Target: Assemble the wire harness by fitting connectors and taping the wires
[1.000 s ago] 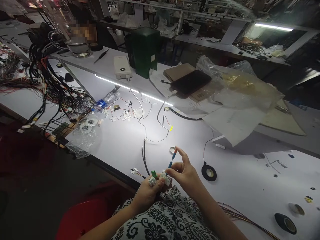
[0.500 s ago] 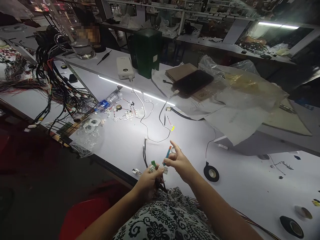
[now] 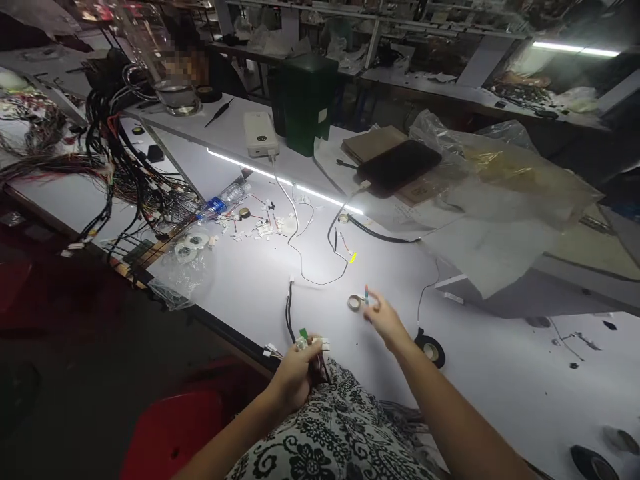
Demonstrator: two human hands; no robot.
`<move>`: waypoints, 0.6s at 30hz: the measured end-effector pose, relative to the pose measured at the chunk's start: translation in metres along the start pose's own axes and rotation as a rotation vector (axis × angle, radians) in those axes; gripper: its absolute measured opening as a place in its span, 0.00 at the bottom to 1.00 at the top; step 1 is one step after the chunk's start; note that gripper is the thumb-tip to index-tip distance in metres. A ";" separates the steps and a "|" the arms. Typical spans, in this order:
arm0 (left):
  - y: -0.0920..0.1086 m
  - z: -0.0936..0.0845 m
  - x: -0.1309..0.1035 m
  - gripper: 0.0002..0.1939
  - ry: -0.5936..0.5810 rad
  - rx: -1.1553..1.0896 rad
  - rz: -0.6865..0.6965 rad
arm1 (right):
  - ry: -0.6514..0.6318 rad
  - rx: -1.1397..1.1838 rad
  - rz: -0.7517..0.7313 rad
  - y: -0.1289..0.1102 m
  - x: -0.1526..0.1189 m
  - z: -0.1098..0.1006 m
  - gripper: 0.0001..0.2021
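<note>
Connectors [image 3: 311, 343] sit gripped in the left hand [image 3: 295, 377] at lower centre; the right hand [image 3: 384, 319] pinches a small blue tool [image 3: 367, 295] above the desk [image 3: 500, 373].

The right hand [image 3: 384, 319] has reached out, away from the connectors [image 3: 311, 343].
</note>
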State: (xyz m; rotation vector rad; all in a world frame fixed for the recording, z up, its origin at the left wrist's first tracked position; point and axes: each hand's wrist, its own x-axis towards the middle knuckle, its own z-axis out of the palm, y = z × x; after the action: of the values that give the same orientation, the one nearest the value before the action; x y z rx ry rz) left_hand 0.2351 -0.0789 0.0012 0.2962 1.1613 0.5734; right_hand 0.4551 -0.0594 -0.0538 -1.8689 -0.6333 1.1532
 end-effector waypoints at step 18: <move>0.018 0.002 0.003 0.23 -0.123 -0.096 0.201 | -0.473 0.247 -0.092 -0.007 -0.088 0.047 0.11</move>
State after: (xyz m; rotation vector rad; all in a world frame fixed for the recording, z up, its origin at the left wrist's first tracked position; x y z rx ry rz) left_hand 0.2326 -0.0627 0.0089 0.3634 0.9882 0.7747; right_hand 0.3736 -0.1040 -0.0169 -1.3527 -0.7843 1.5511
